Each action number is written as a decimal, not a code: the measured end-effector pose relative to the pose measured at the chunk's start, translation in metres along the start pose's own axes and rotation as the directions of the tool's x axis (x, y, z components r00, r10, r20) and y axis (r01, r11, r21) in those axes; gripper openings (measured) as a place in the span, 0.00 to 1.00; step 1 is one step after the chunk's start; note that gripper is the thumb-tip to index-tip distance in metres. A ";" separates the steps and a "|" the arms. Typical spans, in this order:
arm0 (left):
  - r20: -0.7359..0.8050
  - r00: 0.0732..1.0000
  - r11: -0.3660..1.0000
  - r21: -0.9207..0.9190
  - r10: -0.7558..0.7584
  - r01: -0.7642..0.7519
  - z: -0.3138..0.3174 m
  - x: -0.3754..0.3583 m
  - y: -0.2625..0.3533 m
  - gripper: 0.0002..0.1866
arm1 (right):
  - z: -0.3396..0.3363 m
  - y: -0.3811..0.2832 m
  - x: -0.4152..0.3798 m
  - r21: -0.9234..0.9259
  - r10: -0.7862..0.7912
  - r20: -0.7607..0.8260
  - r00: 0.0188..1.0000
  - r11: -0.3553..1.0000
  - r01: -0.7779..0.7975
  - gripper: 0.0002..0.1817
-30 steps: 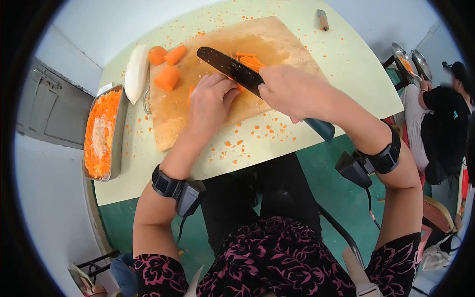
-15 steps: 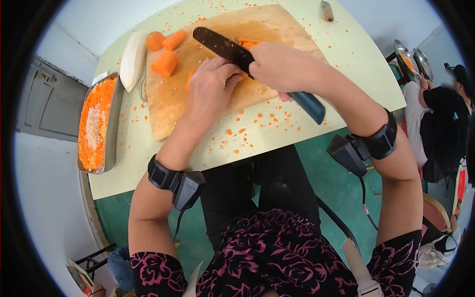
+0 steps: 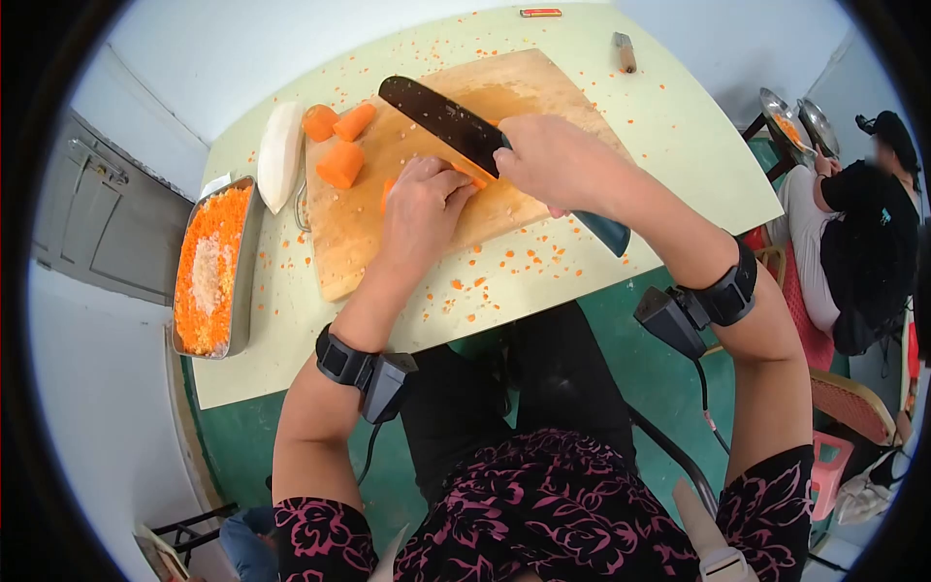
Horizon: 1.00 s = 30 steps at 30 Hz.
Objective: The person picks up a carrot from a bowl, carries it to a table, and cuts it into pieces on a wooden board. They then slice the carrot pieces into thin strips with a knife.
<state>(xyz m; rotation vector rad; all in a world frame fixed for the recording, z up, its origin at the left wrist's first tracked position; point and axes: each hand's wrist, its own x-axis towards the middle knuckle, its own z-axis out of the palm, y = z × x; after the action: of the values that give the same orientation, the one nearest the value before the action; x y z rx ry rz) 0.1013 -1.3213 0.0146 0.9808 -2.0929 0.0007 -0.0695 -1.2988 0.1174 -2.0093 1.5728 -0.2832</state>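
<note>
My right hand (image 3: 551, 163) is closed round the teal handle of a kitchen knife (image 3: 441, 118), its broad dark blade angled up to the left across the wooden cutting board (image 3: 339, 262). Close to the blade's edge, my left hand (image 3: 419, 206) presses its bent fingers onto a piece of carrot (image 3: 469, 174), mostly covered by the fingers. Three larger carrot chunks (image 3: 339, 165) lie at the board's upper left. Beside them a peeled white radish (image 3: 279, 160) rests partly against the board's edge.
A metal tray (image 3: 249, 281) of chopped carrot with a pale heap in its middle stands at the left. Carrot bits litter the table (image 3: 698, 175). A peeler-like tool (image 3: 625, 52) and a red lighter (image 3: 540, 13) lie at the far side. Another person (image 3: 863, 223) sits at the right.
The whole view has shifted, so the board and tray appear lower and further right. The knife stays beside my left fingers; the carrot sticks behind it are now mostly hidden by my right hand.
</note>
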 end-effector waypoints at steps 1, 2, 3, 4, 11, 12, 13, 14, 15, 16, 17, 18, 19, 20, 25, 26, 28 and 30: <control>0.005 1.000 1.000 -0.008 -0.008 0.009 0.000 -0.001 0.000 0.06 | 0.001 -0.002 -0.002 0.000 -0.008 0.001 1.000 1.000 0.008 0.13; 0.009 1.000 1.000 -0.016 -0.017 0.017 0.000 -0.001 0.000 0.06 | 0.001 -0.003 -0.004 0.001 -0.016 0.001 1.000 1.000 0.016 0.14; 0.014 1.000 0.999 -0.025 -0.025 0.026 0.000 -0.001 -0.001 0.06 | 0.003 -0.002 -0.004 -0.026 -0.018 0.019 1.000 0.999 0.018 0.13; 0.007 1.000 1.000 -0.021 -0.009 0.009 0.000 0.000 0.000 0.06 | 0.006 -0.001 -0.004 -0.053 -0.018 0.039 0.999 0.998 0.021 0.13; -0.018 0.999 0.999 -0.027 0.035 -0.035 0.000 0.001 -0.001 0.06 | 0.011 0.002 -0.006 -0.106 -0.021 0.002 1.000 0.994 0.021 0.11; -0.018 0.999 0.999 -0.029 0.036 -0.037 0.000 0.001 0.000 0.06 | 0.011 0.002 -0.007 -0.105 -0.027 -0.004 1.000 0.994 0.026 0.11; -0.015 0.999 0.999 -0.028 0.038 -0.039 0.000 0.001 0.000 0.06 | 0.012 0.003 -0.006 -0.104 -0.034 -0.009 0.999 0.994 0.032 0.11; -0.013 0.999 0.999 -0.026 0.038 -0.039 0.001 0.001 -0.001 0.06 | 0.013 0.003 -0.006 -0.104 -0.041 -0.012 0.999 0.994 0.040 0.11; -0.011 0.999 0.999 -0.023 0.038 -0.038 0.000 0.001 -0.001 0.06 | 0.013 0.003 -0.005 -0.108 -0.020 0.018 1.000 0.994 0.021 0.11; -0.009 0.999 0.999 -0.021 0.033 -0.033 0.000 0.001 -0.001 0.06 | 0.013 0.004 -0.004 -0.113 0.003 0.048 0.999 0.994 0.003 0.12; -0.008 1.000 0.999 -0.018 0.027 -0.027 -0.001 0.001 0.000 0.06 | 0.013 0.004 -0.003 -0.120 0.025 0.079 0.997 0.993 -0.016 0.13; -0.006 1.000 1.000 -0.017 0.021 -0.021 -0.001 0.000 0.000 0.06 | 0.013 0.004 -0.003 -0.118 0.025 0.083 0.996 0.993 -0.015 0.13; -0.007 1.000 1.000 -0.016 0.015 -0.015 0.000 -0.001 0.000 0.05 | 0.013 0.004 -0.004 -0.114 0.027 0.087 0.996 0.993 -0.017 0.13; -0.007 1.000 1.000 -0.015 0.009 -0.010 0.001 -0.001 -0.001 0.05 | 0.013 0.004 -0.005 -0.109 0.029 0.090 0.995 0.994 -0.019 0.13; -0.009 1.000 1.000 -0.029 0.006 -0.006 0.002 0.000 -0.001 0.05 | 0.009 0.002 -0.004 -0.083 -0.011 0.118 0.993 0.996 0.021 0.12; -0.011 1.000 1.000 -0.027 0.004 -0.004 0.002 -0.001 -0.001 0.05 | 0.008 0.000 -0.004 -0.080 -0.016 0.123 0.992 0.996 0.026 0.12; -0.005 1.000 1.000 -0.019 0.001 -0.001 0.002 -0.001 -0.001 0.05 | 0.008 -0.003 -0.002 -0.098 0.008 0.139 0.990 0.995 0.006 0.12; 0.008 1.000 1.000 -0.005 -0.002 0.002 0.001 0.000 -0.001 0.05 | 0.007 -0.007 0.000 -0.109 0.027 0.147 0.989 0.994 -0.011 0.12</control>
<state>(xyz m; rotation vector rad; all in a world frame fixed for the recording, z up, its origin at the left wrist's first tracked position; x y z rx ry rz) 0.1014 -1.3222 0.0135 0.9810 -2.0989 -0.0094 -0.0602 -1.2954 0.1153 -2.0447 1.5419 -0.0396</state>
